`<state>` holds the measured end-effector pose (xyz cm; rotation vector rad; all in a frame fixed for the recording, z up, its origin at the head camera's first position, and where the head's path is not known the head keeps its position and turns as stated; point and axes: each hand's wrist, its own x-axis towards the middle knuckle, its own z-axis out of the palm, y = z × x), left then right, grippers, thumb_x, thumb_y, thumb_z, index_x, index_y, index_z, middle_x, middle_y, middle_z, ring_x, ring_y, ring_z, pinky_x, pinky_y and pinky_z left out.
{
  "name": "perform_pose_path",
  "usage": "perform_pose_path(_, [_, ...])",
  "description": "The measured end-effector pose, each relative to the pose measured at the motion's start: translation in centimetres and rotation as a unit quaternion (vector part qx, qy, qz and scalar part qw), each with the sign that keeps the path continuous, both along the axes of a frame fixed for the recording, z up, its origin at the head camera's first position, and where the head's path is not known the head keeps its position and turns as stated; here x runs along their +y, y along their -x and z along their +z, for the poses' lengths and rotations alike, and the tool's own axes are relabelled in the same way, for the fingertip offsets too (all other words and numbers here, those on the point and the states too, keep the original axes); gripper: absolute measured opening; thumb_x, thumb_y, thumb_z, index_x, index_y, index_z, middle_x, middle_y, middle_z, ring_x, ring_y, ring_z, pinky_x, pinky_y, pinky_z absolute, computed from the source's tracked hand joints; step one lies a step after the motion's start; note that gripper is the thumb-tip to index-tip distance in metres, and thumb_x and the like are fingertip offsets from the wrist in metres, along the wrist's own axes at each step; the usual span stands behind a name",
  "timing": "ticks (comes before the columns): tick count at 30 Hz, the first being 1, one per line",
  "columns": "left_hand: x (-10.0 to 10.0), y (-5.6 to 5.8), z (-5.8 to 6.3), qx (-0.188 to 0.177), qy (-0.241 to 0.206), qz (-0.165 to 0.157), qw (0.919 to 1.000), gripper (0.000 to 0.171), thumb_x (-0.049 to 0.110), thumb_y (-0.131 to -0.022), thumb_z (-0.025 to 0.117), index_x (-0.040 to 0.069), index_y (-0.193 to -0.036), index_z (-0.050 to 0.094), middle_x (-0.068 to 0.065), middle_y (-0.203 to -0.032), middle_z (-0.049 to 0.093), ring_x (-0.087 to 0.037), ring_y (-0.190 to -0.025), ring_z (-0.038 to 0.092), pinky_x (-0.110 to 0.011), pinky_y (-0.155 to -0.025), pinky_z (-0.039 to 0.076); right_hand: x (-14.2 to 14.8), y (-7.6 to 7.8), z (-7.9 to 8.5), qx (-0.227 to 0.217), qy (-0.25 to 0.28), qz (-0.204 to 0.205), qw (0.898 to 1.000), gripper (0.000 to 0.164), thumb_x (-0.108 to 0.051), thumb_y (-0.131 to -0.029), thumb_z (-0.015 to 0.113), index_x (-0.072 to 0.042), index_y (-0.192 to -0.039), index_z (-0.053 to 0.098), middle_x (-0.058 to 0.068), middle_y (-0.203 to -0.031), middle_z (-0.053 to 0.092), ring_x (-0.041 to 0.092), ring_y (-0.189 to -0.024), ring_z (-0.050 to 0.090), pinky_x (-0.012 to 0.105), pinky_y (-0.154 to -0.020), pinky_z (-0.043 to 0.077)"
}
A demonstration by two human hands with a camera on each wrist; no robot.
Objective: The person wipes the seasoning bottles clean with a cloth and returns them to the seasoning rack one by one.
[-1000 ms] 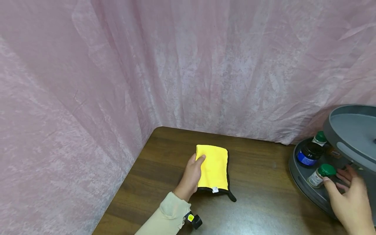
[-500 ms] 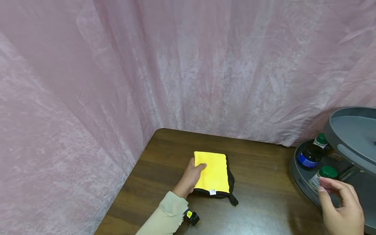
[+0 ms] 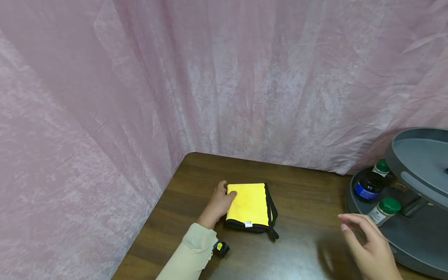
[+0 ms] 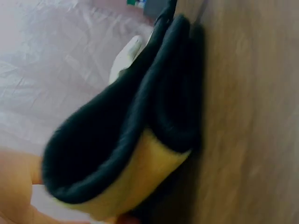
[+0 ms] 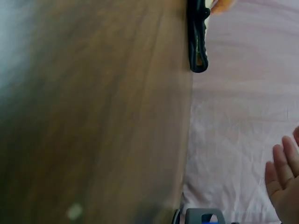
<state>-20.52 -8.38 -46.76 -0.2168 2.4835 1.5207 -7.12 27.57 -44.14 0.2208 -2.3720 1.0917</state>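
A folded yellow cleaning cloth (image 3: 246,204) with black edging, a white tag and a black loop lies low over the brown table. My left hand (image 3: 217,206) grips its left edge, thumb on top. Seen end-on in the left wrist view, the cloth (image 4: 145,172) shows its folded layers close to the wood. My right hand (image 3: 371,247) hovers above the table near the grey two-tier turntable (image 3: 427,237), thumb and fingers apart, holding nothing. In the right wrist view, the same hand (image 5: 285,175) shows its spread fingers at the right edge.
On the turntable's lower tier are a green-lidded jar (image 3: 384,211), a dark jar with a blue label (image 3: 367,187) and another green-capped container (image 3: 381,167). Its upper tier (image 3: 423,155) overhangs them. Pink curtain (image 3: 262,97) borders the table's (image 3: 301,202) back and left.
My right hand has moved left, away from the green-lidded jar and out of the turntable. My left hand has lowered the cloth slightly and shifted it left; its index finger now lifts beyond the edge.
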Motion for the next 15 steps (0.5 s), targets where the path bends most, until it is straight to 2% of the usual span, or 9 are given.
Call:
perform_pose_path(4, [-0.4,0.3,0.8,0.025,0.072,-0.004,0.9971,0.059,0.036,-0.102,0.055,0.010,-0.152,0.039,-0.018,-0.144,0.047,-0.033,-0.119,0.057,-0.052,-0.099,0.048,-0.3,0.7,0.3,-0.026,-0.030,0.013,0.999,0.032,-0.002,-0.094,0.067,-0.014,-0.123,0.067,-0.021,-0.119,0.058,-0.021,-0.115,0.043,-0.002,-0.093,0.028])
perform_pose_path(7, [-0.2,0.1,1.8,0.062,0.090,-0.004,0.9940,0.055,0.035,-0.102,0.055,0.009,-0.149,0.044,-0.018,-0.144,0.047,-0.032,-0.119,0.058,-0.051,-0.098,0.049,-0.6,1.2,0.7,-0.048,-0.059,0.025,0.997,0.032,-0.010,-0.096,0.068,-0.022,-0.126,0.066,-0.013,-0.120,0.061,-0.023,-0.117,0.039,-0.004,-0.092,0.024])
perform_pose_path(9, [0.0,-0.2,2.7,0.093,0.096,-0.010,0.9909,0.054,0.034,-0.102,0.055,0.008,-0.148,0.045,-0.018,-0.145,0.048,-0.034,-0.121,0.058,-0.052,-0.098,0.049,-0.9,1.6,1.0,-0.064,-0.074,0.029,0.995,0.032,-0.016,-0.098,0.068,-0.025,-0.128,0.065,-0.007,-0.123,0.063,-0.018,-0.118,0.042,-0.004,-0.091,0.025])
perform_pose_path(11, [0.4,-0.6,3.7,0.127,0.103,-0.023,0.9862,0.053,0.034,-0.103,0.055,0.008,-0.148,0.046,-0.017,-0.148,0.047,-0.036,-0.128,0.055,-0.054,-0.103,0.048,-1.2,1.9,1.5,-0.086,-0.085,0.030,0.992,0.032,-0.023,-0.100,0.066,-0.026,-0.132,0.064,-0.001,-0.129,0.063,-0.003,-0.125,0.049,0.009,-0.100,0.035])
perform_pose_path(13, [1.0,-1.0,4.7,0.161,0.119,-0.038,0.9791,0.053,0.036,-0.103,0.054,0.009,-0.148,0.047,-0.016,-0.151,0.047,-0.038,-0.136,0.049,-0.055,-0.108,0.045,-1.6,2.3,1.9,-0.107,-0.088,0.033,0.990,0.037,-0.029,-0.101,0.064,-0.024,-0.137,0.060,0.007,-0.137,0.060,0.019,-0.131,0.051,0.032,-0.107,0.042])
perform_pose_path(15, [1.7,-1.4,5.4,0.194,0.148,-0.047,0.9686,0.054,0.038,-0.103,0.054,0.009,-0.148,0.049,-0.015,-0.153,0.047,-0.039,-0.144,0.042,-0.057,-0.115,0.037,-2.0,2.8,2.3,-0.127,-0.093,0.039,0.987,0.046,-0.036,-0.101,0.062,-0.019,-0.144,0.055,0.015,-0.145,0.053,0.040,-0.135,0.046,0.058,-0.105,0.040])
